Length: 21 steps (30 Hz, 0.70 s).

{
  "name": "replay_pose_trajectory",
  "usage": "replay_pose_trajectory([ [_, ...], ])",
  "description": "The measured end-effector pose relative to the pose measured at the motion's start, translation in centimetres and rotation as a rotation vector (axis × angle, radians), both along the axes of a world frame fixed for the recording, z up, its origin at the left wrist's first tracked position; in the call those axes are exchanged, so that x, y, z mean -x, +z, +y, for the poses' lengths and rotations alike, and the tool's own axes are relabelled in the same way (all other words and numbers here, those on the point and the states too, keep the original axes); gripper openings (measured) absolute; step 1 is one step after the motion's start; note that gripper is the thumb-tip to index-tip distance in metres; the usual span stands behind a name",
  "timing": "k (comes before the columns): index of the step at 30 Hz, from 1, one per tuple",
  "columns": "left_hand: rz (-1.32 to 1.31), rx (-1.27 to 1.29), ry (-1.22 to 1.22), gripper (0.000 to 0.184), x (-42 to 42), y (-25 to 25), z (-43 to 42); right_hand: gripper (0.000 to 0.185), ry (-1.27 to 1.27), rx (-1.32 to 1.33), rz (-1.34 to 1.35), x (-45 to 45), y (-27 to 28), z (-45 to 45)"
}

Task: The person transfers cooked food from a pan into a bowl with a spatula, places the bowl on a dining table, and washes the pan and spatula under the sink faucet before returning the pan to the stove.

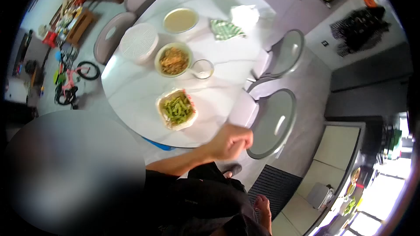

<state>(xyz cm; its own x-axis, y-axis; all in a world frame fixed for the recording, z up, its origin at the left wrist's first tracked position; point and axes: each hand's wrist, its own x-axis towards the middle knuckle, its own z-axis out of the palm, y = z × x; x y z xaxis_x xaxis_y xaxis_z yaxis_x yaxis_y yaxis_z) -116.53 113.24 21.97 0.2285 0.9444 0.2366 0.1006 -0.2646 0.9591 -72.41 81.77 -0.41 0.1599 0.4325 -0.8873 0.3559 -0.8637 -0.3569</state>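
Observation:
My left hand [232,142] is in the air just off the table's lower right edge, fingers curled in, slightly blurred, with no object visible in it. Nearest to it on the white marbled table [131,88] is a white container of green vegetables [177,108]. My right hand [261,203] hangs low beside my dark clothing, above the black mat; its fingers look curled and no held object shows. Farther up the table are a bowl of brownish food [174,60], a clear cup [202,69] and a bowl of pale liquid [180,20].
Grey chairs [274,124] stand right of the table, others at its upper left. A round white lid [138,42] and a striped cloth [226,30] lie on it. A black mat [275,188] is near the counter; a pink bicycle [68,81] stands left. A large blur covers the lower left.

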Motion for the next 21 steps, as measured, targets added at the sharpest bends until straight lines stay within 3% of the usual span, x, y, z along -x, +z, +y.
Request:
replay_pose_trajectory([
  [1, -0.022, 0.094, -0.149, 0.011, -2.5, -0.3, -1.0, 0.029, -0.037, -0.035, 0.028, -0.1, -0.3, 0.4],
  [2, 0.007, 0.05, -0.15, 0.012, -4.6, -0.3, -1.8, 0.029, -0.093, -0.069, 0.049, -0.4, -0.4, 0.5],
  [4, 0.023, -0.035, -0.25, 0.013, -9.8, -0.2, -3.5, 0.028, 0.036, -0.327, -0.04, -3.3, -6.1, -2.8],
  [5, 0.025, -0.006, -0.299, 0.015, -11.7, -0.5, -4.8, 0.027, -0.076, -0.348, 0.126, -3.5, -6.2, -3.5],
  [8, 0.074, 0.002, -0.429, 0.015, -17.8, -1.5, -8.3, 0.032, -0.295, -0.273, 0.0, -3.0, -5.8, -6.2],
  [11, 0.2, -0.098, -0.547, 0.015, -25.9, -3.9, -9.9, 0.034, -0.528, -0.306, 0.061, -6.0, -9.9, -11.5],
  [15, 0.167, 0.031, -0.709, 0.017, -36.7, -6.0, -11.0, 0.035, -0.81, -0.256, 0.04, -9.5, -11.7, -18.5],
  [17, 0.193, 0.039, -0.786, 0.019, -42.7, -6.6, -14.1, 0.034, -0.93, -0.268, -0.015, -11.2, -12.3, -22.4],
  [18, 0.214, -0.048, -0.797, 0.018, -46.1, -7.1, -21.6, 0.033, -0.981, -0.333, -0.009, -14.0, -14.3, -28.6],
  [21, 0.224, -0.06, -1.001, 0.019, -53.7, -8.0, -25.5, 0.032, -1.169, -0.385, -0.106, -16.2, -14.4, -33.0],
])
